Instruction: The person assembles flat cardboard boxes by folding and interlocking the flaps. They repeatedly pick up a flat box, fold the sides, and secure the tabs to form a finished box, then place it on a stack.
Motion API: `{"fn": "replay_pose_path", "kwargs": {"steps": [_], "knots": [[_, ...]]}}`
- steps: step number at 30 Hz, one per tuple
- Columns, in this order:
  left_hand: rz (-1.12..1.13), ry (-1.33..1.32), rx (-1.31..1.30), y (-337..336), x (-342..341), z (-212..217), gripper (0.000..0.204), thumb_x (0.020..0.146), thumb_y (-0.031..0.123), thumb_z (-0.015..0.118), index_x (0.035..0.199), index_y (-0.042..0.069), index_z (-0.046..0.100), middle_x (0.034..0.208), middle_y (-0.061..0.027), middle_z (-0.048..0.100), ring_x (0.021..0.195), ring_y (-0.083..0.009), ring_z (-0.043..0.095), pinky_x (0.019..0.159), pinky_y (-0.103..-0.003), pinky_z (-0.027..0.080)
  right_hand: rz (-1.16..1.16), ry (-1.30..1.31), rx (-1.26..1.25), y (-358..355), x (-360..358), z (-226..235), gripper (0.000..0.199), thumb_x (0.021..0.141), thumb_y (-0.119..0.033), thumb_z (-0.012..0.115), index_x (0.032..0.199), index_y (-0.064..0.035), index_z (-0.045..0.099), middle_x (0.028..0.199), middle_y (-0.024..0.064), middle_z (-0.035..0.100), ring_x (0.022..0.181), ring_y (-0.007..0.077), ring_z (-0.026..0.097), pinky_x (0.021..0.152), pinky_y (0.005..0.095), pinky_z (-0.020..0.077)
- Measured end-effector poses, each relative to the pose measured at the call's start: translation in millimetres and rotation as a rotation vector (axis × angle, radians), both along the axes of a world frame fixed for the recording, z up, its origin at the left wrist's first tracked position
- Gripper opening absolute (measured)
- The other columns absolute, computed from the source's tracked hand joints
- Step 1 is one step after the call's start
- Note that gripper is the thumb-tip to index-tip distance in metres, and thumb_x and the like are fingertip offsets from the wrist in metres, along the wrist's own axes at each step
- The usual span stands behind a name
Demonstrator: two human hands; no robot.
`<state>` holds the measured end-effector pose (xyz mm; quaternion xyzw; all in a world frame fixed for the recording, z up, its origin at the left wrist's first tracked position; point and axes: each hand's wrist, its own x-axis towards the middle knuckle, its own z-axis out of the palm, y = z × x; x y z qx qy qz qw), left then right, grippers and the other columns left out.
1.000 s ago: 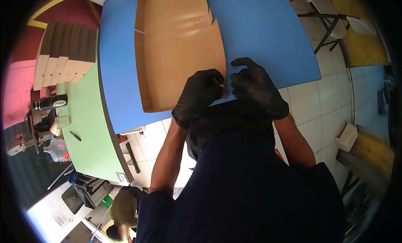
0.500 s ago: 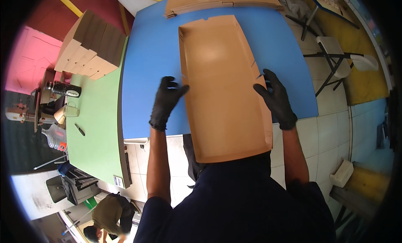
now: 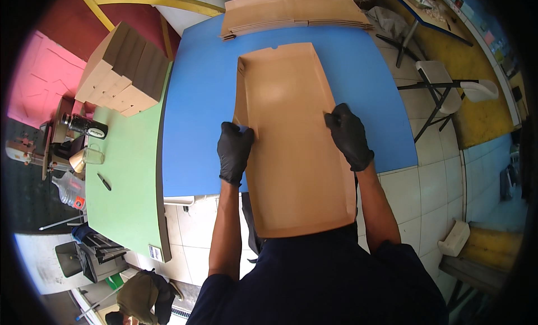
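A long, brown cardboard box (image 3: pixel 294 168) with low raised walls lies open in front of me, partly over the blue table (image 3: pixel 196 112) and partly past its near edge, against my body. My left hand (image 3: pixel 234 151), in a black glove, is closed on the box's left wall, near its middle. The right wall is pinched by my right hand (image 3: pixel 349 135), gloved the same way, about level with the other. Parts of both walls are hidden behind the fingers.
Flat cardboard sheets (image 3: pixel 297 11) are stacked at the table's far edge. On the green table (image 3: pixel 123 185) to the left stand folded boxes (image 3: pixel 126 70), a black bottle (image 3: pixel 84 125), a glass mug (image 3: pixel 93 154) and a pen (image 3: pixel 104 181). A folding chair (image 3: pixel 440 84) stands right. Another person (image 3: pixel 143 297) bends at lower left.
Both hands have moved inward and closed on the box's side walls; before, their fingers were spread beside it. The box and surroundings sit slightly lower in view.
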<state>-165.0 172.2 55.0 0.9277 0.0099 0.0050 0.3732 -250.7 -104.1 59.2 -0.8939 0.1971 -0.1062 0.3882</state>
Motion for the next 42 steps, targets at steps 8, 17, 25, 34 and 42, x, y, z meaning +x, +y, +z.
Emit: {"fn": "replay_pose_path", "kwargs": {"steps": [8, 17, 25, 34, 42], "knots": [[-0.102, 0.267, -0.280, 12, -5, 16, 0.037, 0.088, 0.030, 0.074, 0.097, -0.005, 0.069, 0.078, -0.0094, 0.068, 0.067, -0.0175, 0.062, 0.065, -0.034, 0.051, 0.036, 0.155, 0.154, -3, -4, 25, 0.057, 0.092, -0.043, 0.068, 0.120, 0.0067, 0.063, 0.077, 0.0126, 0.071, 0.078, 0.0260, 0.072, 0.076, 0.0394, 0.0541], [-0.175, 0.094, -0.524, 32, -48, 17, 0.019, 0.091, 0.013, 0.070, 0.103, -0.003, 0.068, 0.086, -0.0060, 0.070, 0.076, -0.0138, 0.064, 0.070, -0.031, 0.052, 0.325, 0.049, 0.146, -16, -42, 26, 0.046, 0.092, -0.020, 0.072, 0.131, 0.0006, 0.061, 0.110, 0.0105, 0.059, 0.095, 0.0181, 0.062, 0.077, 0.0354, 0.0543], [-0.109, 0.163, -0.450, 48, -66, 10, 0.016, 0.091, 0.010, 0.072, 0.100, -0.001, 0.066, 0.082, -0.0033, 0.068, 0.075, -0.0125, 0.063, 0.069, -0.030, 0.051, 0.336, -0.112, 0.262, -3, -68, 28, 0.043, 0.087, -0.011, 0.074, 0.126, 0.0009, 0.061, 0.110, 0.0139, 0.059, 0.097, 0.0266, 0.061, 0.082, 0.0392, 0.0526], [-0.153, 0.168, -0.535, 47, -77, 10, 0.017, 0.093, 0.004, 0.069, 0.108, -0.003, 0.065, 0.100, -0.0070, 0.068, 0.089, -0.0147, 0.063, 0.077, -0.032, 0.053, 0.082, -0.153, 0.146, 5, -57, 26, 0.036, 0.092, -0.019, 0.076, 0.119, 0.0006, 0.063, 0.098, 0.0170, 0.073, 0.092, 0.0288, 0.072, 0.081, 0.0385, 0.0543], [-0.097, 0.095, -0.555, 38, -58, 15, 0.030, 0.090, 0.005, 0.071, 0.118, -0.004, 0.063, 0.105, -0.0087, 0.069, 0.093, -0.0163, 0.063, 0.083, -0.034, 0.053, 0.155, -0.168, 0.321, -7, -48, 2, 0.022, 0.090, -0.011, 0.068, 0.107, 0.0027, 0.066, 0.092, 0.0189, 0.071, 0.082, 0.0302, 0.071, 0.073, 0.0431, 0.0540]]}}
